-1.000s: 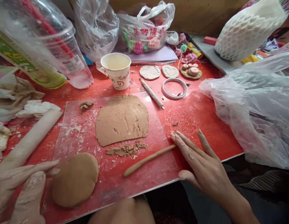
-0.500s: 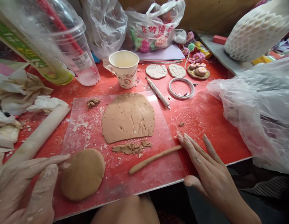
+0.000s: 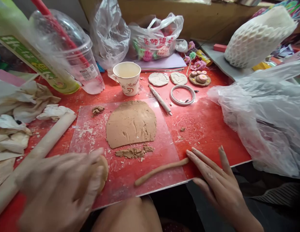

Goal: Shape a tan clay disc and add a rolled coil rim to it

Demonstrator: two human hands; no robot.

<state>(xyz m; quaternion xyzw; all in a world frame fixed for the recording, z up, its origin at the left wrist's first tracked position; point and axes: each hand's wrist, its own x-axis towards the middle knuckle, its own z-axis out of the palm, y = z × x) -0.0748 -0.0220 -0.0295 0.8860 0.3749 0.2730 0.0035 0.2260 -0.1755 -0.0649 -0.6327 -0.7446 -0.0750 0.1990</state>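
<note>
My left hand (image 3: 60, 183), smeared by motion, reaches over a thick round clay disc (image 3: 104, 175) at the front left and covers most of it. Whether its fingers grip the disc cannot be made out. My right hand (image 3: 216, 177) lies palm down with fingers spread, its fingertips touching the right end of a thin clay coil (image 3: 161, 169). The coil runs slanting across the front of a clear plastic sheet (image 3: 164, 138). Behind it lie a strip of crumbly clay scraps (image 3: 134, 152) and a flat clay slab (image 3: 132, 124) with a straight-cut front edge.
A rolling pin (image 3: 41, 154) lies left, near crumpled tissues (image 3: 14, 93). Behind stand a paper cup (image 3: 127, 79), a plastic cup (image 3: 88, 74) and a bottle (image 3: 50, 71). A clay-smeared stick (image 3: 160, 100) and a tape ring (image 3: 182, 95) lie centre-right; plastic bags (image 3: 268, 116) fill the right.
My left hand has moved right, from beside the clay disc to over it. My right hand stays at the coil's end, and the coil is slightly more bent. The camera view has shifted a little.
</note>
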